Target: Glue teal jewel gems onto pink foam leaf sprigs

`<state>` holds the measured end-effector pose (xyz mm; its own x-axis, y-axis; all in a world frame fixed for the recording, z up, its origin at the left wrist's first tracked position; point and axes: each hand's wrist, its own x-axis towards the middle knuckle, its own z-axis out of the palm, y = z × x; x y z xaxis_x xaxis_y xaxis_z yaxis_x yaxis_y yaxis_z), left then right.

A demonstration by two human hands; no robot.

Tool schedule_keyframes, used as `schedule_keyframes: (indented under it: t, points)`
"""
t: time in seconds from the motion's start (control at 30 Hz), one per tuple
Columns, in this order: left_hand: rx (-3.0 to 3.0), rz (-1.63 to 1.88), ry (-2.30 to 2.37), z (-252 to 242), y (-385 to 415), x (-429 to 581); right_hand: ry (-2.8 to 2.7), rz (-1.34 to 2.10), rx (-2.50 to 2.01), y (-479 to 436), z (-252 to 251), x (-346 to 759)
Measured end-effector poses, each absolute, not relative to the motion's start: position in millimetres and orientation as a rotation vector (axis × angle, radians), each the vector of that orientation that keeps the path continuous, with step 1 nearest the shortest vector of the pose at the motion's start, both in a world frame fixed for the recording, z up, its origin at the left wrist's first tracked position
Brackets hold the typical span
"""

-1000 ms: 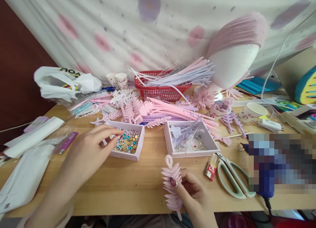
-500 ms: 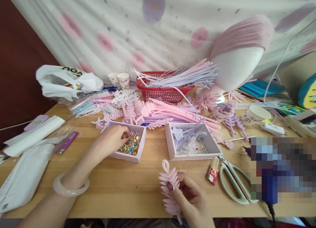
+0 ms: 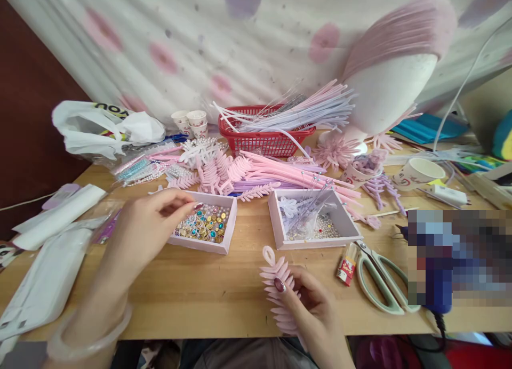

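Note:
My right hand (image 3: 316,305) pinches a pink feather-shaped pipe-cleaner piece (image 3: 280,294), its small loop pointing up, above the near part of the table. My left hand (image 3: 154,219) is over the left edge of a shallow white box (image 3: 204,245). Its thumb and fingertips are pressed together; whatever may be between them is too small to make out. Inside that box lie gold, teal and dark red gem beads (image 3: 216,225) and some pearls. A second white box (image 3: 316,243) to the right holds pearls, a plastic bag and thin pins.
Scissors (image 3: 378,278) and a small red-and-white packet (image 3: 346,265) lie at the right, beside a blurred blue tool with a cord. Behind are pink pipe cleaners (image 3: 276,171), a red basket (image 3: 264,145), paper cups (image 3: 420,174) and a white head form (image 3: 394,91).
My left hand has lifted out of the bead box and shifted left, fingers pinched. My right hand still holds the pink piece in nearly the same place. The view has tilted slightly.

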<state>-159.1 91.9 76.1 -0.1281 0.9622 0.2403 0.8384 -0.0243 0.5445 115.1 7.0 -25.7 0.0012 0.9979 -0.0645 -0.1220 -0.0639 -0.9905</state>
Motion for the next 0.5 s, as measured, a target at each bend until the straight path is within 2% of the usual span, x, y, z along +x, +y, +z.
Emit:
schedule_keyframes:
  t: [0.1,0.27,0.5]
  points:
    - [1.83,1.209,1.882,73.7,64.6,-140.3,-1.091,1.277,-1.166,5.9,-27.1,115.0]
    - [2.157,1.174,1.416,61.1,40.1,-104.3,-1.175,1.178,-1.184,3.8,-21.5,114.2]
    - [2.569,1.127,1.184,49.8,37.4,-92.6,-1.531,0.695,-1.107,11.2,0.7,119.2]
